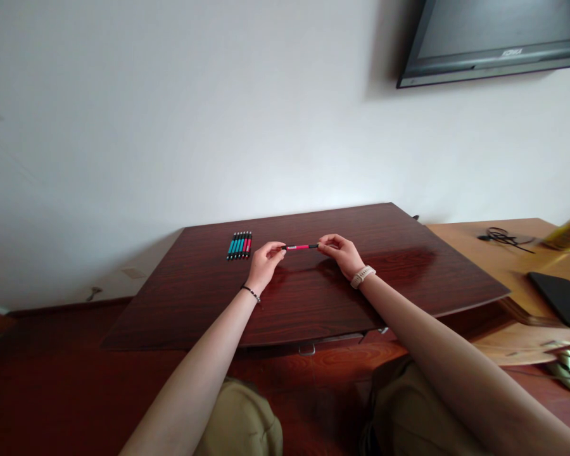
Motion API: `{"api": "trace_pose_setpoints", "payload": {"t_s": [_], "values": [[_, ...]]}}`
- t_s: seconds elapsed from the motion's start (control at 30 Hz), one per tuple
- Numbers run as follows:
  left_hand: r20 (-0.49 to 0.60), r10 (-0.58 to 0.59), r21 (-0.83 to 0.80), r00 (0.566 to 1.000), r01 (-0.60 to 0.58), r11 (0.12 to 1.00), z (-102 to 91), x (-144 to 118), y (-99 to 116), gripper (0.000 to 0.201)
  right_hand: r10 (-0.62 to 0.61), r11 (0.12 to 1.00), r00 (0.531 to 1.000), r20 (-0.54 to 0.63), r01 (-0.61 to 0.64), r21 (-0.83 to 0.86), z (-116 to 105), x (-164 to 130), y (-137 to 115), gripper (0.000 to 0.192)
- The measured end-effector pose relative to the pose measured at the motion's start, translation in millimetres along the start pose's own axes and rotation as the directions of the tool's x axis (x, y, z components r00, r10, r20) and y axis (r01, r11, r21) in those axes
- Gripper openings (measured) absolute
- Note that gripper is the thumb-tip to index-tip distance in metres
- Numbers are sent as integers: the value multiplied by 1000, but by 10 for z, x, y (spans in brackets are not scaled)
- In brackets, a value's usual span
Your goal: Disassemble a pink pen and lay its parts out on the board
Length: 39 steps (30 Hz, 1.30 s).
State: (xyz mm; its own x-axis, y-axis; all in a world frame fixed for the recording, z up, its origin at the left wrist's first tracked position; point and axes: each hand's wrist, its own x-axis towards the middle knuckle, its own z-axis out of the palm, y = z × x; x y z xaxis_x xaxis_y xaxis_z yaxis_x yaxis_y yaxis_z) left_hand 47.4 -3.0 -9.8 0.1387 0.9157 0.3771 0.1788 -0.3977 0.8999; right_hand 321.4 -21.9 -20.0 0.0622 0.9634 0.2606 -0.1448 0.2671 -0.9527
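A pink pen with black ends (300,246) is held level above the dark wooden table (313,297). My left hand (265,261) pinches its left end and my right hand (342,252) pinches its right end. A thin bracelet sits on my left wrist and a pale watch band on my right wrist. To the left of my left hand, a row of several teal and pink pens (239,245) lies side by side on the table near its far edge.
A lighter wooden desk (503,266) adjoins on the right, carrying a black cable (502,237), a yellow bottle (569,234) and a dark flat device (560,299). A wall-mounted screen (494,38) hangs at top right. My knees show below the table.
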Motion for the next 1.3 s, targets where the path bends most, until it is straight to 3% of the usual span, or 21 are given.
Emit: {"api": "trace_pose_setpoints", "payload": {"t_s": [1.3], "values": [[-9,-20,10,1000,20,1000,-6,-23,62,31,5,1000,1000,5,-5,-23,10,-12,-21,48]]}}
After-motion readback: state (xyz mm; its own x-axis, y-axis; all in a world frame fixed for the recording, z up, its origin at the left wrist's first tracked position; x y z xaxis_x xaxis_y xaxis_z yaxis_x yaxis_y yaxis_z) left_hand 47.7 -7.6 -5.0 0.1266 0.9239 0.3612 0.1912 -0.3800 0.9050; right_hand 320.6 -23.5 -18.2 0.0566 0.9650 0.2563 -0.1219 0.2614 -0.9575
